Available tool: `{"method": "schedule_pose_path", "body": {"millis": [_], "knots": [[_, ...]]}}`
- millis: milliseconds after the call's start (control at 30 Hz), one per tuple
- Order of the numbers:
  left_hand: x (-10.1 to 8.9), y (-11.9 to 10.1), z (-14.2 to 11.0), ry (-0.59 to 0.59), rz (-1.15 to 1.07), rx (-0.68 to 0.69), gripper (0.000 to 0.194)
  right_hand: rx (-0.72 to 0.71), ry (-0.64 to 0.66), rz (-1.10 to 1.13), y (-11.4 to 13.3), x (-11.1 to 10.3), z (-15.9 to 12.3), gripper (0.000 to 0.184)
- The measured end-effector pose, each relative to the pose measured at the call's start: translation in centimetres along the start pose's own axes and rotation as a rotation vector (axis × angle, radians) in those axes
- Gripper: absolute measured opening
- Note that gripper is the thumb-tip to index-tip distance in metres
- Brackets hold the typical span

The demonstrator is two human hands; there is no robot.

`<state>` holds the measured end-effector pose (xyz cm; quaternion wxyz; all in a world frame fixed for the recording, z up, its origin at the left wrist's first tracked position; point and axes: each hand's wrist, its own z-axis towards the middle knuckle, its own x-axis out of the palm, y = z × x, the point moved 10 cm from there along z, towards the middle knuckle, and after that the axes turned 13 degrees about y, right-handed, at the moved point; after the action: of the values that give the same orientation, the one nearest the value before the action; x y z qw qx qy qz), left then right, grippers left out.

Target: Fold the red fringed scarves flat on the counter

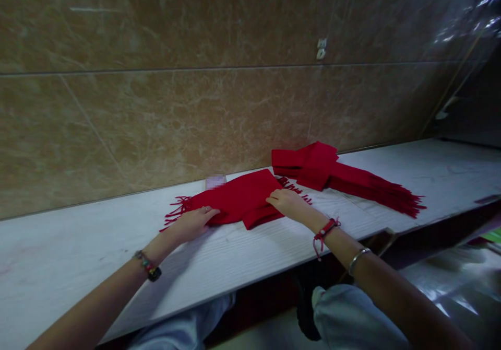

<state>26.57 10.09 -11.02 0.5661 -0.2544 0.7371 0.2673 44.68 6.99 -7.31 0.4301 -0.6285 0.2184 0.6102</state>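
A folded red scarf (238, 198) with a fringe at its left end lies on the white table (78, 266) close to the wall. My left hand (193, 222) lies flat on the scarf's left part, fingers stretched out. My right hand (285, 202) rests on the scarf's right edge, fingers curled down onto the cloth. A second red scarf (332, 175), also fringed, lies folded further right on the table, apart from both hands.
A brown marbled wall (156, 104) rises straight behind the table. A small blurred label or card (215, 182) sits by the wall behind the scarf. My knees in light trousers (344, 313) show under the table's front edge.
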Motion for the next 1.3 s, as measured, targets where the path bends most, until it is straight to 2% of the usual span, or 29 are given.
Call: {"method": "schedule_pose_path", "body": {"millis": [67,167,300,367,400,500,600,667,833,1000,1067,1133,1200,1300], "knots": [[0.0,0.4,0.5,0.025,0.070,0.009,0.050,0.036,-0.027,0.060,-0.8,0.1,-0.1,0.023],[-1.3,1.3,0.3,-0.001,0.123,-0.031,0.047,0.064,-0.094,0.123,-1.7,-0.2,-0.6,0.025],[-4.2,2.0,-2.5,-0.104,0.090,-0.138,0.042,0.091,-0.260,0.191,-2.6,-1.6,-1.9,0.025],[-4.5,1.4,-3.9,-0.118,0.080,-0.157,0.043,0.084,-0.334,0.229,-2.7,-2.4,-2.6,0.025],[-4.1,0.8,-4.2,-0.102,0.080,-0.140,0.044,0.066,-0.345,0.240,-2.5,-2.6,-2.8,0.024],[-1.5,-1.4,-4.1,-0.019,0.077,-0.042,0.043,-0.048,-0.244,0.219,-1.0,-2.1,-2.6,0.020],[0.3,-1.9,-3.6,0.008,0.082,-0.011,0.045,-0.133,-0.115,0.184,0.2,-1.0,-2.5,0.019],[0.4,-1.1,-3.7,0.010,0.077,-0.023,0.046,-0.102,-0.122,0.207,-0.3,-1.0,-2.6,0.020],[-1.1,1.5,-4.7,-0.023,0.024,-0.140,0.054,0.026,-0.219,0.304,-2.2,-2.0,-3.1,0.020],[1.1,0.5,-5.2,0.096,-0.014,-0.097,0.058,-0.108,-0.015,0.298,-0.1,-0.9,-2.7,0.017],[1.0,0.0,-5.3,0.128,-0.077,-0.031,0.054,-0.119,0.003,0.340,0.0,-1.1,-2.6,0.014],[0.1,-0.6,-4.9,0.161,-0.183,0.067,0.046,-0.074,-0.049,0.403,-0.6,-1.9,-2.2,0.016],[-1.9,-1.0,-3.8,0.125,-0.268,0.120,0.040,0.019,-0.147,0.447,-1.9,-2.8,-1.2,0.021],[-5.6,-1.5,-0.7,-0.124,-0.270,0.062,0.038,0.175,-0.242,0.431,-3.7,-3.0,1.7,0.031]]}}
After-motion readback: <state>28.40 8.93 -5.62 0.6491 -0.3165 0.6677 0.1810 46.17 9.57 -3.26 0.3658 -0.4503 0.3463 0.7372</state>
